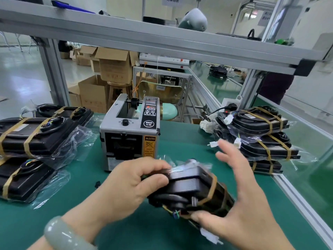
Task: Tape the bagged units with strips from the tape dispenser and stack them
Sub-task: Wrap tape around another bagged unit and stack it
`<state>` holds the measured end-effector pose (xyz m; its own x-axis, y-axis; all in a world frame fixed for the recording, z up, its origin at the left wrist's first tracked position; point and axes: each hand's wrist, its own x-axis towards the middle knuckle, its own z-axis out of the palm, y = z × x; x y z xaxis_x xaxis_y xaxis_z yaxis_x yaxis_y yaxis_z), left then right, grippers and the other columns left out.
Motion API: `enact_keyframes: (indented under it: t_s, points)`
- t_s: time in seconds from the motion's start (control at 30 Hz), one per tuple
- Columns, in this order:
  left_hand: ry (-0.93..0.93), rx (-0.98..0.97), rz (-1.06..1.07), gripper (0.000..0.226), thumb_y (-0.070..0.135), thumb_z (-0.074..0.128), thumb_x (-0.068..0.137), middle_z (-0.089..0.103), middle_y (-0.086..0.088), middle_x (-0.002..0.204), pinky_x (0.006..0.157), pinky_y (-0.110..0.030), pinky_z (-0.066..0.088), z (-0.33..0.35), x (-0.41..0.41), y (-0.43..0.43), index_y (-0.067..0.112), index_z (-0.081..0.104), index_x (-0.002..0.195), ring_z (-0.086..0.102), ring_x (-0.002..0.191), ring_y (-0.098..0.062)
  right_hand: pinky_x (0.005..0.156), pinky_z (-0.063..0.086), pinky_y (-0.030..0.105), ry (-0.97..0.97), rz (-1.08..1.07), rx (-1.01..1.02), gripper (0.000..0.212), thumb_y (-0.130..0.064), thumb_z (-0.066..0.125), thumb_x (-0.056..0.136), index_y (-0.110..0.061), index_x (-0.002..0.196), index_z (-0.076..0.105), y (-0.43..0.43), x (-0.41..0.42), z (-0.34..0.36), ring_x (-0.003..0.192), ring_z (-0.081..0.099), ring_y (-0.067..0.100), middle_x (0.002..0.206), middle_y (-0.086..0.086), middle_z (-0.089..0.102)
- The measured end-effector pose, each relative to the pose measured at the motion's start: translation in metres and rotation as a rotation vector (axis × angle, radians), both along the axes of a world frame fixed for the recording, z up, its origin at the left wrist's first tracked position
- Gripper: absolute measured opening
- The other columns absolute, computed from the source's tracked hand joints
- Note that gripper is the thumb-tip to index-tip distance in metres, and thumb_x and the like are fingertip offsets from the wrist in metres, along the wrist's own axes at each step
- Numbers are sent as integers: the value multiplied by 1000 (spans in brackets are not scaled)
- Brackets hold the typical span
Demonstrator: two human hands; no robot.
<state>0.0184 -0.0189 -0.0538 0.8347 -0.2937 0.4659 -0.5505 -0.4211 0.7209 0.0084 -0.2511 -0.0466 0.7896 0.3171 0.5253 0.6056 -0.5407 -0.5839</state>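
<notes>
Two hands on black plastic-bagged unit (191, 184), held over green mat (90, 222) before grey box tape dispenser (126, 134). Left hand (129, 184) grips its end; right hand (243, 201) spread wide, thumb beneath. Tan tape strips (213, 186) on; likely next: set it on right stack (266, 138).

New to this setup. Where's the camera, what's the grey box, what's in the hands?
There is one picture, from a camera worn on a person's head, looking down at their own bare hands. There is no robot. The grey box is a tape dispenser standing on a green table. The left hand grips one end of a black bagged unit that already has brown tape round it. The right hand, fingers spread, steadies its other side. Taped units sit in a left stack and a right stack.
</notes>
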Motion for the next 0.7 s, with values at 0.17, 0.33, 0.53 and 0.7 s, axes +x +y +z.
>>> enact_keyframes:
  t_s: [0.17, 0.33, 0.53, 0.7]
  points:
    - [338, -109, 8, 20, 40, 62, 87, 67, 23, 113, 95, -13, 42, -25, -4, 10, 51, 68, 102, 59, 109, 4, 78, 48, 27, 70, -32, -361, 65, -61, 63, 51, -49, 112, 47, 0, 6, 14, 88, 58, 4, 96, -21, 61]
    - [391, -226, 379, 18, 26, 64, 87, 71, 25, 90, 77, -13, 47, -23, 0, 18, 43, 71, 86, 65, 83, 8, 86, 41, 22, -7, -153, -525, 80, -72, 57, 54, -48, 128, 41, 10, 9, 9, 102, 56, 7, 109, -22, 60]
    - [602, -802, 563, 14, 16, 58, 92, 70, 4, 65, 52, -21, 46, -18, 12, 23, 17, 72, 89, 59, 50, -3, 63, 47, 25, -110, -155, -655, 75, -71, 44, 60, -48, 131, 44, 15, 5, 2, 72, 59, 9, 79, -21, 57]
    - [732, -993, 650, 5, 21, 66, 87, 64, 7, 52, 36, -14, 41, -13, 22, 28, 17, 68, 85, 53, 39, 0, 78, 37, 24, -32, -159, -599, 78, -75, 29, 57, -55, 129, 7, 16, 4, -1, 91, 51, 7, 86, -21, 45]
